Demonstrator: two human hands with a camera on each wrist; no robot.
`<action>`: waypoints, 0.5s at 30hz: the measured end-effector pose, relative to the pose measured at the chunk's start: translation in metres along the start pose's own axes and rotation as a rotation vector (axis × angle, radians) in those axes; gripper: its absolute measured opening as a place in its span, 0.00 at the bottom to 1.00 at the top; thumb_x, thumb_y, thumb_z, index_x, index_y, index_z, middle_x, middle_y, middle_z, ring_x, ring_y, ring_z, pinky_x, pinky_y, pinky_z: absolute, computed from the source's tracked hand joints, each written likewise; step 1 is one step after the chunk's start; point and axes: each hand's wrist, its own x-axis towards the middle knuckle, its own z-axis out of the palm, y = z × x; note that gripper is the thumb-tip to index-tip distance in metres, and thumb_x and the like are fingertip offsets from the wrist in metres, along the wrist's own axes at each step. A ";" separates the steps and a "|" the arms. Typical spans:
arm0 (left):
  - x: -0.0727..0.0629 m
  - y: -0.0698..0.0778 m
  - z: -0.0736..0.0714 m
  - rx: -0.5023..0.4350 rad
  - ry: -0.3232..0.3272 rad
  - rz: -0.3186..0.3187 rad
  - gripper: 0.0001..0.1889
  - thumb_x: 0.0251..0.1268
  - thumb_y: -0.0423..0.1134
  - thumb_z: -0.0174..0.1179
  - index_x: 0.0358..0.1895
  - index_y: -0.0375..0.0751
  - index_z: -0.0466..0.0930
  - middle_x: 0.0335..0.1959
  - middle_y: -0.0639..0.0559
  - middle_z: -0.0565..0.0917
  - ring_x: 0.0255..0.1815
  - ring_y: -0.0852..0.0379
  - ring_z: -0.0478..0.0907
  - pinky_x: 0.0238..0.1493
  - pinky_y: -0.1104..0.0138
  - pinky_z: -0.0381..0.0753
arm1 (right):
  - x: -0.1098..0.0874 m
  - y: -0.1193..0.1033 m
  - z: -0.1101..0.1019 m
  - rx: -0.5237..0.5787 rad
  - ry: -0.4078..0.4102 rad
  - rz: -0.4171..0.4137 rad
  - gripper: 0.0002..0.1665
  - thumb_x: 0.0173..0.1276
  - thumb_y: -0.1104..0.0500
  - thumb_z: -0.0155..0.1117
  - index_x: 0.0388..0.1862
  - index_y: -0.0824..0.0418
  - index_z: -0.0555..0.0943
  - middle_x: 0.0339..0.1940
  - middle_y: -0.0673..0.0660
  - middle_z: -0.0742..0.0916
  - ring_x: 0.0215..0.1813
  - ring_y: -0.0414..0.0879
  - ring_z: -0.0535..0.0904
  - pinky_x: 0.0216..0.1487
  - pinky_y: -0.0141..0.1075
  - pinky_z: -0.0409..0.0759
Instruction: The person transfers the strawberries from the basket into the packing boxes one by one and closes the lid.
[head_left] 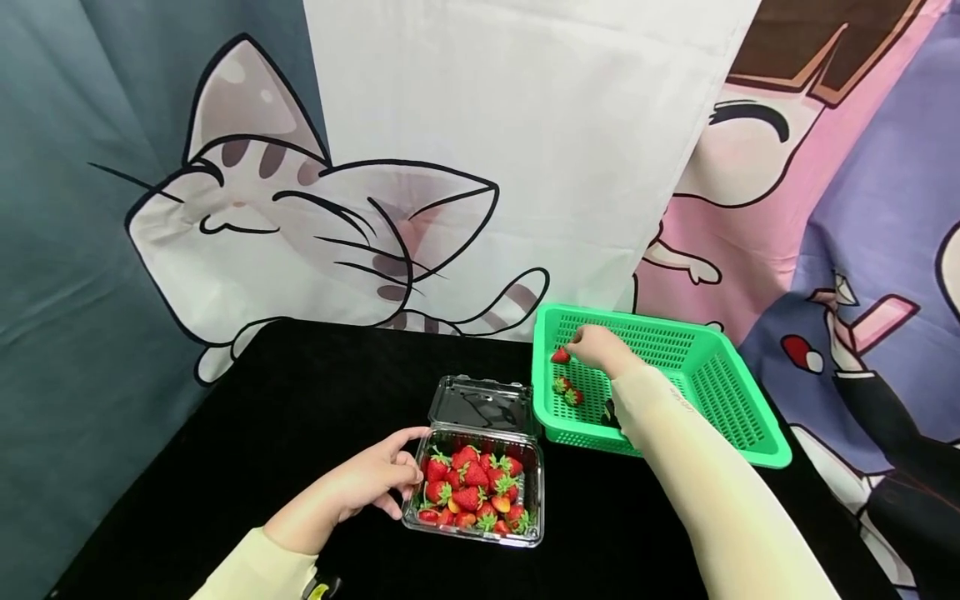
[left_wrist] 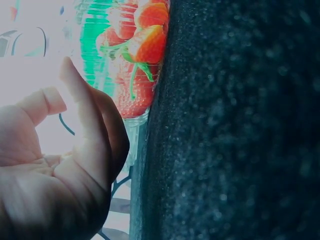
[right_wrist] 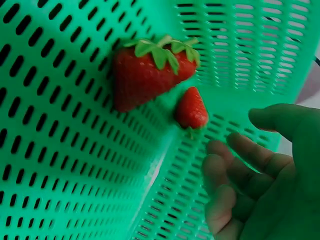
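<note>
A: Item one, the right hand (head_left: 600, 350). Where is it placed?

B: It is found right of centre in the head view, inside the green perforated basket (head_left: 720, 392), near its left wall. In the right wrist view the fingers (right_wrist: 235, 170) are seen loosely curled and apart, with nothing held. A small strawberry (right_wrist: 191, 109) is seen just beyond the fingertips, in the crease where wall meets floor. Whether it is touched cannot be told.

A: Other contents of the basket?

B: A larger strawberry (right_wrist: 145, 75) with green leaves is recorded above the small one, at upper centre of the wrist frame, lying against the perforated wall. In the head view three berries are counted in the basket: one at the fingertips and two lower down by the forearm.

A: Item two, the left hand (head_left: 367, 483)?

B: It is placed at lower centre of the head view, resting against the left side of the clear plastic clamshell box (head_left: 480, 492). The fingers are kept relaxed and narrowly spread, the thumb raised along the box's upper corner. The box is filled with red strawberries, and its hinged lid (head_left: 483, 406) is laid open behind it, just beside the basket.

A: Support?

B: A table covered in black cloth (head_left: 300, 400); a cartoon cat backdrop (head_left: 300, 217) is hung behind, at upper left.
</note>
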 end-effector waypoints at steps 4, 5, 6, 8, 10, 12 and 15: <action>-0.002 0.000 0.000 -0.006 0.009 -0.002 0.40 0.60 0.32 0.58 0.77 0.44 0.53 0.33 0.45 0.79 0.27 0.56 0.75 0.19 0.67 0.80 | 0.005 -0.010 0.005 -0.050 -0.054 0.000 0.29 0.76 0.51 0.53 0.70 0.65 0.69 0.68 0.68 0.74 0.67 0.65 0.70 0.63 0.58 0.72; -0.002 -0.001 0.000 -0.009 0.010 -0.004 0.40 0.60 0.32 0.58 0.77 0.44 0.53 0.33 0.45 0.79 0.27 0.56 0.75 0.19 0.67 0.80 | 0.007 -0.011 0.006 -0.057 -0.066 0.001 0.30 0.76 0.51 0.53 0.71 0.64 0.68 0.69 0.68 0.73 0.68 0.65 0.68 0.65 0.59 0.70; -0.002 -0.001 0.000 -0.011 0.011 -0.006 0.40 0.60 0.32 0.58 0.77 0.44 0.53 0.33 0.45 0.79 0.27 0.56 0.75 0.19 0.67 0.80 | 0.008 -0.011 0.008 -0.066 -0.079 -0.003 0.31 0.76 0.52 0.54 0.73 0.63 0.67 0.71 0.68 0.71 0.70 0.66 0.66 0.67 0.59 0.68; -0.001 -0.001 0.001 -0.015 0.013 -0.009 0.40 0.60 0.32 0.58 0.76 0.45 0.54 0.33 0.45 0.79 0.27 0.56 0.75 0.19 0.67 0.80 | 0.011 -0.010 0.010 -0.105 -0.102 -0.013 0.31 0.76 0.53 0.54 0.74 0.62 0.65 0.72 0.68 0.69 0.71 0.66 0.65 0.68 0.59 0.67; 0.000 -0.001 0.001 -0.015 0.014 -0.009 0.40 0.60 0.32 0.58 0.76 0.45 0.54 0.33 0.45 0.78 0.27 0.56 0.75 0.18 0.67 0.80 | 0.014 -0.008 0.012 -0.142 -0.126 -0.023 0.31 0.76 0.55 0.54 0.75 0.61 0.64 0.73 0.68 0.69 0.71 0.65 0.66 0.67 0.58 0.68; 0.001 -0.001 0.001 -0.010 0.014 -0.007 0.39 0.60 0.31 0.58 0.76 0.45 0.55 0.32 0.46 0.78 0.26 0.57 0.75 0.18 0.67 0.80 | 0.016 -0.006 0.014 -0.173 -0.153 -0.037 0.30 0.76 0.56 0.54 0.75 0.60 0.65 0.72 0.68 0.70 0.68 0.63 0.68 0.64 0.56 0.70; 0.001 -0.002 0.001 0.000 0.017 0.003 0.38 0.61 0.31 0.58 0.76 0.45 0.55 0.32 0.46 0.78 0.26 0.57 0.75 0.18 0.67 0.80 | 0.019 -0.006 0.016 -0.191 -0.161 -0.067 0.28 0.75 0.57 0.55 0.72 0.60 0.68 0.68 0.68 0.74 0.65 0.62 0.72 0.60 0.55 0.73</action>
